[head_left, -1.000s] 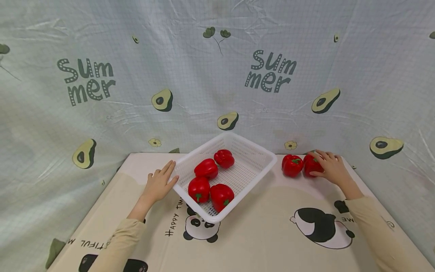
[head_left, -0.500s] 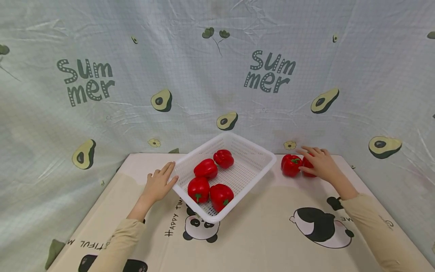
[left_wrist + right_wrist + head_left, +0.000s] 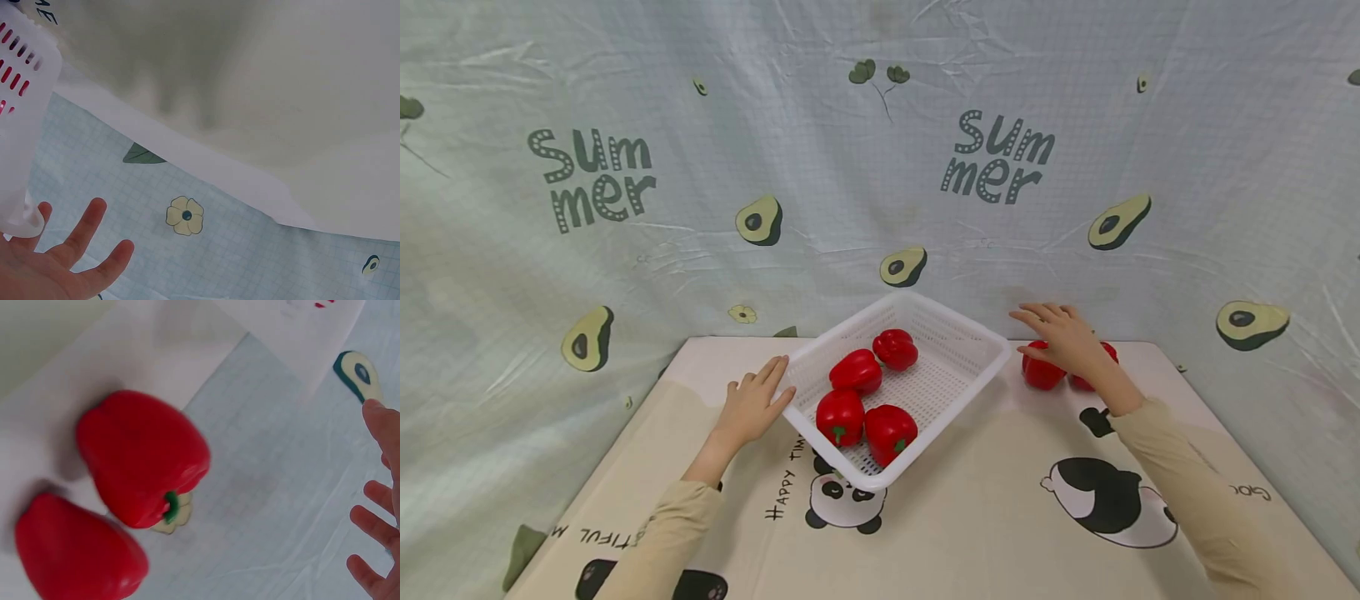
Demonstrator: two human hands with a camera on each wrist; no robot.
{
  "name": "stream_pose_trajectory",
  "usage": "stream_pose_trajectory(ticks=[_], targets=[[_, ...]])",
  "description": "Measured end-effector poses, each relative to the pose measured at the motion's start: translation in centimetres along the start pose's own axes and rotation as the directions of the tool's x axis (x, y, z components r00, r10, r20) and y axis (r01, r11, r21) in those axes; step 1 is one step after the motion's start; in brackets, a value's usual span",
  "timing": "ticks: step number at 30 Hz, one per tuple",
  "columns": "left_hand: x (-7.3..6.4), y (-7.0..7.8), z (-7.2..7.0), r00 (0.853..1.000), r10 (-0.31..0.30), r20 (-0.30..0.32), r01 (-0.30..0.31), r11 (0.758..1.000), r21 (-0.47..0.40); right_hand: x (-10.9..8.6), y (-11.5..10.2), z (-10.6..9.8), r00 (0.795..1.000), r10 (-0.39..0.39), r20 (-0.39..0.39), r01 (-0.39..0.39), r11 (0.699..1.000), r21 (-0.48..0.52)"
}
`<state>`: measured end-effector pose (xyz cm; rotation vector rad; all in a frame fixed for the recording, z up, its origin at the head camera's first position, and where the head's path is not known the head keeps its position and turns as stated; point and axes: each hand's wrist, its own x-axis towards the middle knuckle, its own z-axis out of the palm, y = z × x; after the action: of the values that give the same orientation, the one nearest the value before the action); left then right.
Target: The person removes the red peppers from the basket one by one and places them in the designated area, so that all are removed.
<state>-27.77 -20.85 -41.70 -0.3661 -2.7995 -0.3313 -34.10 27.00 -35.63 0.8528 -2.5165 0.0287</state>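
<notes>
A white plastic basket [image 3: 951, 321] holds several red bell peppers, among them one [image 3: 891, 433] near its front corner. At the basket's left corner, my left hand [image 3: 748, 412] touches the rim with straight, spread fingers; in the left wrist view the fingers [image 3: 84, 228] lie beside the basket's corner. To the right of the basket, my right hand [image 3: 1063, 342] is raised over two more peppers, fingers extended and holding nothing. It partly hides the left pepper [image 3: 1042, 372] and the right pepper [image 3: 1082, 382]. The right wrist view shows both peppers [image 3: 144, 456] apart from the hand.
The table [image 3: 970, 517] wears a cream cover with panda prints. Behind it hangs a pale cloth [image 3: 820, 167] with avocado and "summer" prints, close to the table's back edge. The two loose peppers stand near that edge.
My right hand has moved left and up, off the right pepper and over the left one. That right pepper still stands in its place. The left hand and basket have not moved.
</notes>
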Motion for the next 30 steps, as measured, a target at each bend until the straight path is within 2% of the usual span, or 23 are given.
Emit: stream_pose_trajectory(ticks=[5, 9, 17, 23, 30], targets=[[0.0, -0.1, -0.1, 1.000, -0.005, 0.002, 0.005, 1.000, 0.006, 2.4, -0.9, 0.2, 0.993, -0.090, -0.072, 0.089, 0.996, -0.010], [0.0, -0.1, -0.2, 1.000, -0.002, -0.001, 0.002, 1.000, 0.012, 4.4, -2.1, -0.1, 0.985, -0.140, -0.102, 0.138, 0.990, -0.026], [0.1, -0.1, -0.1, 1.000, 0.004, -0.001, -0.004, 1.000, 0.008, 8.0, -4.4, -0.5, 0.982, -0.177, -0.073, 0.174, 0.984, -0.044], [0.0, -0.1, 0.0, 1.000, -0.002, 0.004, 0.002, 1.000, 0.008, 10.4, -5.9, 0.1, 0.990, -0.139, -0.029, 0.138, 0.990, -0.032], [0.1, -0.1, 0.2, 1.000, -0.005, 0.003, 0.005, 1.000, 0.004, 13.3, -7.8, 1.2, 0.999, -0.028, 0.023, 0.029, 1.000, -0.001]])
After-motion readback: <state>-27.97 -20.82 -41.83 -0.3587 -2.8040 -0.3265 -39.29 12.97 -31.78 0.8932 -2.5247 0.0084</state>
